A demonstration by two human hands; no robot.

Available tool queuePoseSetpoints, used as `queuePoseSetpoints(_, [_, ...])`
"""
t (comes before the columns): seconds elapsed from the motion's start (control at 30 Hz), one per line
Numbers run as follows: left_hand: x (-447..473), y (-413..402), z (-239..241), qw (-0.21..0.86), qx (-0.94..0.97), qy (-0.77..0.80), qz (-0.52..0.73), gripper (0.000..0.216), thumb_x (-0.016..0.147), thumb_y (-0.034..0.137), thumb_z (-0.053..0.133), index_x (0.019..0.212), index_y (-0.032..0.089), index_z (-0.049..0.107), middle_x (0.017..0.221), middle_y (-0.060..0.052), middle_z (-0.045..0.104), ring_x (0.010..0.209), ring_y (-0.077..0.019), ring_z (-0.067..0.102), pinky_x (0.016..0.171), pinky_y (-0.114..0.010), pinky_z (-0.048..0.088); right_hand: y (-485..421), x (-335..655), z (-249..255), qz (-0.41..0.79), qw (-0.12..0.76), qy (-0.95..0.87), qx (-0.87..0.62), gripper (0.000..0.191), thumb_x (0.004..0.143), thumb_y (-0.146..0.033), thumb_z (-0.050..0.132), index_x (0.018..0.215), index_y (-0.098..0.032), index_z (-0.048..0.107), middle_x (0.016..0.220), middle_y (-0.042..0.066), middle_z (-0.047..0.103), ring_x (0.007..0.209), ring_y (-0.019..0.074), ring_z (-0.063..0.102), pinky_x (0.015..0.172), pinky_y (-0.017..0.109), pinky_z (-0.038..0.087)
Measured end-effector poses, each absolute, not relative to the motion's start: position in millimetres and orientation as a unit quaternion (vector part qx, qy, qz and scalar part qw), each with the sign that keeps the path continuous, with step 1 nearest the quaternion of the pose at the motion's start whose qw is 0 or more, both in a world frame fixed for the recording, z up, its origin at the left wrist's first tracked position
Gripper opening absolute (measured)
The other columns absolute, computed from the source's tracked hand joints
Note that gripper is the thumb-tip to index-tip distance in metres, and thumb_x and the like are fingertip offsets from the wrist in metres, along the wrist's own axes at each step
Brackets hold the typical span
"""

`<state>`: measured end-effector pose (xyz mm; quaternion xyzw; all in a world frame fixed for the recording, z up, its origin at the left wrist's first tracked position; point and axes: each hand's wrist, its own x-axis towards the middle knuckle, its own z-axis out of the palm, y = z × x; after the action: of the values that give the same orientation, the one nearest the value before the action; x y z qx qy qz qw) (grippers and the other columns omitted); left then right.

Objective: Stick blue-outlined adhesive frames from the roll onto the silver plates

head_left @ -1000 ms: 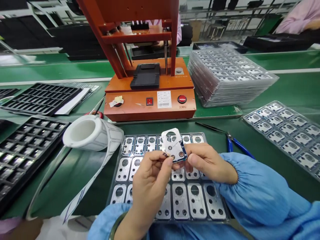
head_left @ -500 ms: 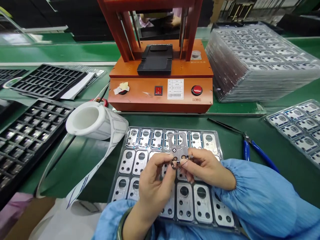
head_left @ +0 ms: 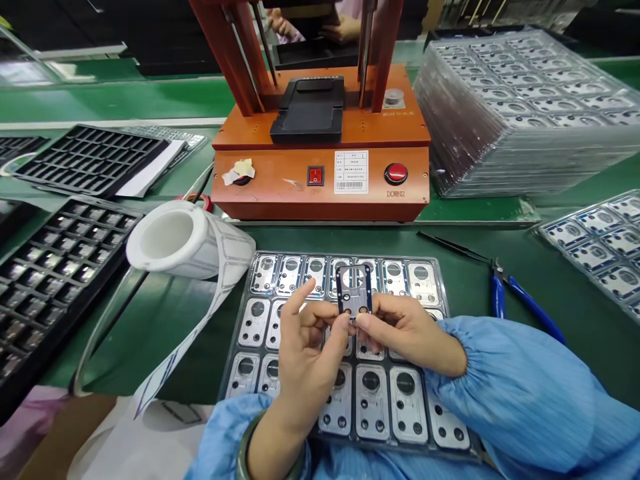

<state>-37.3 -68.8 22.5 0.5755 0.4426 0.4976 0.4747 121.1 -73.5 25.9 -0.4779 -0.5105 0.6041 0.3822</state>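
Between my two hands, above the tray, is a small silver metal plate with a dark border, a large round opening at the top and smaller round holes below. The fingers and thumb of my left hand pinch its lower left corner, with the index finger raised. On the lower right corner, my right hand closes with thumb and fingers. Under both hands lies a clear plastic tray holding rows of similar silver plates; those in the back row mostly show blue edges. My hands and sleeves hide part of it.
Behind the tray stands an orange press with a black fixture. A white label roll and black compartment tray are left. Tweezers, blue-handled pliers and stacked trays are right. Another person's hands show behind.
A dark border now shows around the held plate, where a dark strip hung at its lower edge before. My left index finger has lifted away. The view has shifted slightly.
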Motion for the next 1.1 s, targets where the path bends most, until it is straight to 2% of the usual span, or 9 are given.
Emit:
queuePoseSetpoints(0.2, [-39.9,-67.9,23.1,0.516,0.559,0.431,0.486,0.030,0.087,0.019,0.056,0.116,0.026,0.053,0.076,0.003,0.060,0.065,-0.0090,0.066,0.059,-0.018,0.055,-74.2,120.9,26.6,0.587,0.361,-0.530,-0.494,0.035,0.084,-0.046,0.055,0.066,-0.019,0.047,0.056,-0.002,0.053,0.048,0.0100,0.055,0.045,0.022,0.043])
queuePoseSetpoints(0.33, [-41.4,-66.2,21.6,0.526,0.558,0.432,0.475,0.021,0.088,0.021,0.056,0.108,0.024,0.056,0.074,0.003,0.063,0.064,-0.0087,0.066,0.061,-0.017,0.054,-74.6,120.9,26.0,0.577,0.355,-0.547,-0.492,0.035,0.085,-0.045,0.054,0.064,-0.019,0.045,0.056,-0.002,0.054,0.049,0.0105,0.055,0.046,0.022,0.044])
queuePoseSetpoints(0.47, [-41.3,-65.7,22.4,0.522,0.561,0.449,0.459,0.009,0.087,0.020,0.057,0.096,0.021,0.059,0.067,0.004,0.063,0.058,-0.0086,0.064,0.056,-0.017,0.053,-75.6,122.1,24.4,0.579,0.349,-0.557,-0.482,0.036,0.085,-0.045,0.055,0.062,-0.019,0.044,0.050,-0.003,0.051,0.045,0.0095,0.052,0.043,0.021,0.042])
queuePoseSetpoints(0.67, [-39.5,-69.7,23.8,0.530,0.549,0.457,0.456,0.009,0.085,0.023,0.060,0.094,0.020,0.059,0.063,0.004,0.061,0.052,-0.0089,0.062,0.052,-0.018,0.051,-76.2,123.9,23.2,0.578,0.389,-0.553,-0.457,0.034,0.091,-0.043,0.049,0.068,-0.018,0.049,0.060,0.000,0.058,0.048,0.0082,0.054,0.046,0.020,0.044])
queuePoseSetpoints(0.83, [-38.3,-70.4,25.5,0.509,0.501,0.495,0.494,0.011,0.085,0.031,0.060,0.088,0.021,0.063,0.068,0.002,0.062,0.057,-0.0079,0.057,0.054,-0.016,0.047,-75.1,125.5,26.6,0.579,0.349,-0.610,-0.413,0.035,0.091,-0.037,0.048,0.062,-0.018,0.047,0.055,-0.001,0.057,0.044,0.0066,0.051,0.041,0.017,0.038])
queuePoseSetpoints(0.93, [-38.1,-68.9,27.1,0.506,0.503,0.500,0.491,0.012,0.085,0.030,0.060,0.079,0.020,0.062,0.063,0.004,0.058,0.055,-0.0066,0.051,0.052,-0.015,0.042,-74.8,126.1,27.1,0.557,0.350,-0.640,-0.398,0.035,0.090,-0.035,0.049,0.059,-0.018,0.045,0.052,-0.002,0.054,0.044,0.0065,0.047,0.042,0.018,0.035])
queuePoseSetpoints(1.1, [-36.8,-71.3,28.4,0.526,0.517,0.491,0.464,0.013,0.083,0.027,0.061,0.073,0.019,0.060,0.058,0.005,0.051,0.052,-0.0064,0.045,0.051,-0.017,0.037,-73.8,126.6,26.5,0.595,0.379,-0.575,-0.414,0.029,0.091,-0.041,0.048,0.074,-0.017,0.051,0.055,-0.004,0.050,0.047,0.0082,0.049,0.045,0.019,0.039])
